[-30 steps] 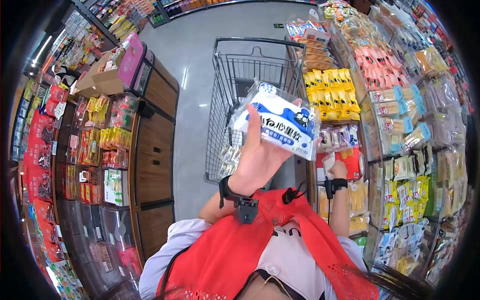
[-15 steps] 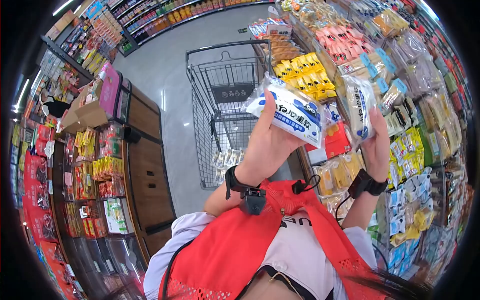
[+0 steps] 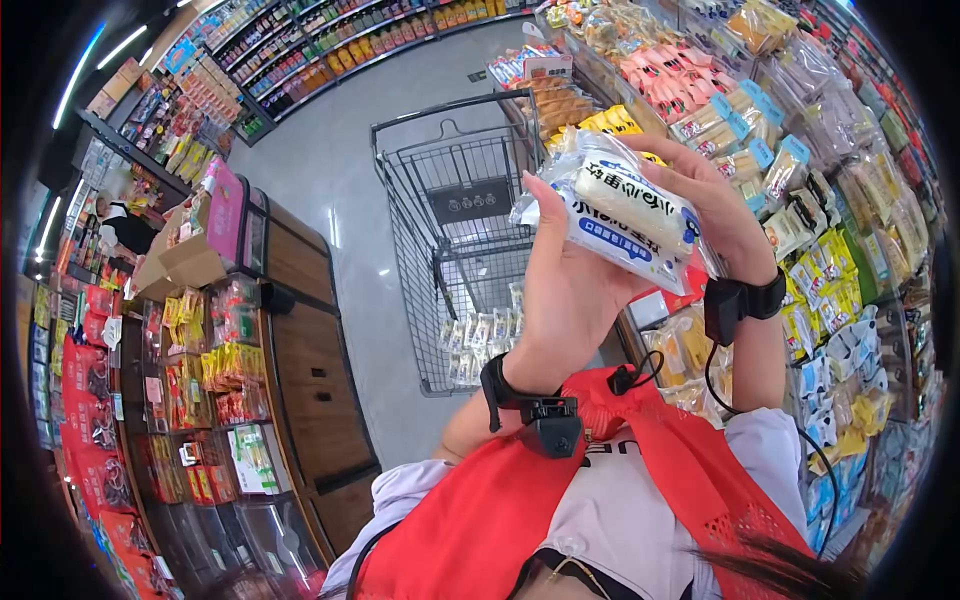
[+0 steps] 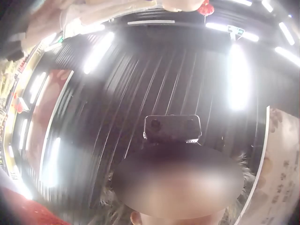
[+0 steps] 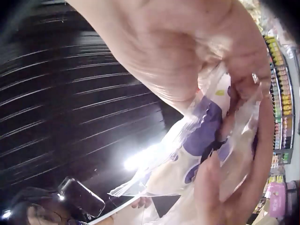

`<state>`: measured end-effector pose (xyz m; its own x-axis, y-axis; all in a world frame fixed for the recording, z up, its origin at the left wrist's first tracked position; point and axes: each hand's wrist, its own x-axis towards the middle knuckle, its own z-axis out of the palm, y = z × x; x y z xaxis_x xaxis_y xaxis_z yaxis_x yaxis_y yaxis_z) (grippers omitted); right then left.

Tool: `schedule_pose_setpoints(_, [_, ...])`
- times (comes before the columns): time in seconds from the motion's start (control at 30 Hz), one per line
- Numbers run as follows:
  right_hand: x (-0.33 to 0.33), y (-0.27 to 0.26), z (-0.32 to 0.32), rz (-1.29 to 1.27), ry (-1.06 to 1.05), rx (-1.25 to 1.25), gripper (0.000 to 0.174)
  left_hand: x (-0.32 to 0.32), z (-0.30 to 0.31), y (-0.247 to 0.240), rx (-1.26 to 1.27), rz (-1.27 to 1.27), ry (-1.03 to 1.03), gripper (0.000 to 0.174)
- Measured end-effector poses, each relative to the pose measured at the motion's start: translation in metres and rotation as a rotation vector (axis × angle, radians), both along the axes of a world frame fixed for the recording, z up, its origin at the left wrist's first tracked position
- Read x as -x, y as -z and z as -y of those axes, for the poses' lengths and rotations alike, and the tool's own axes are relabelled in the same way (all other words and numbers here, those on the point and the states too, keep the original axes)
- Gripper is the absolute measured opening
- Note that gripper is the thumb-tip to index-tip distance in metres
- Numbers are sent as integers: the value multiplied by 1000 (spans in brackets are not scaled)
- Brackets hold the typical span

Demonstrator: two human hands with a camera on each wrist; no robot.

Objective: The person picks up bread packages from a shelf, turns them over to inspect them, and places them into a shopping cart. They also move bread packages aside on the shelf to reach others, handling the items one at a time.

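Observation:
In the head view the left hand (image 3: pixel 575 305), palm up with its thumb along the near side, holds a large white and blue package (image 3: pixel 625 243) in clear wrap. A smaller white package (image 3: pixel 622 190) lies on top of it, gripped by the right hand (image 3: pixel 715 205), whose fingers curl over its far end. The right wrist view shows the right hand (image 5: pixel 187 56) close up around crinkled clear wrapping with blue-purple print (image 5: pixel 204 126). The left wrist view faces mostly the ceiling, and its package is not seen there.
A wire shopping cart (image 3: pixel 465 220) stands ahead with several small packets (image 3: pixel 485 335) inside. Snack shelves line the right side, with yellow packets (image 3: pixel 610 122). A wooden cabinet (image 3: pixel 320 385) and a cardboard box (image 3: pixel 190 262) are at the left. A person (image 3: pixel 128 228) stands far left.
The right hand has come from the right-hand shelf with the smaller package and moved left onto the larger one. The head view has turned, showing more of the far drink shelves.

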<state>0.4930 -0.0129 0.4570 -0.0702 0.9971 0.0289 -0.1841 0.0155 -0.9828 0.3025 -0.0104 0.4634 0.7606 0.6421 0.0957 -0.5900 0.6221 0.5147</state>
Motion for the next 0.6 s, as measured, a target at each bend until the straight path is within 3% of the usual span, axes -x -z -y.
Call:
schedule_pose_setpoints(0.17, [-9,-1,6,-68,-54,-55,53,-9,2,-1,36,45,-7,80])
schedule_pose_setpoints(0.23, [-10,2,11,-57,116,-88,54,-13,2,4,38,70,-31,72])
schedule_pose_setpoints(0.27, [-9,4,14,-53,199,-99,54,-15,2,7,-28,22,-63,65])
schedule_pose_setpoints(0.3, [-5,5,17,-107,271,-133,66,-15,1,11,-91,-27,-97,59])
schedule_pose_setpoints(0.37, [7,1,24,-141,347,-210,68,-19,0,16,-212,-162,-179,44])
schedule_pose_setpoints(0.47, [26,-6,35,-192,471,-280,77,-18,3,19,-563,-417,-284,40])
schedule_pose_setpoints(0.6, [40,-3,47,-181,589,-352,82,-19,7,20,-377,-344,-271,39])
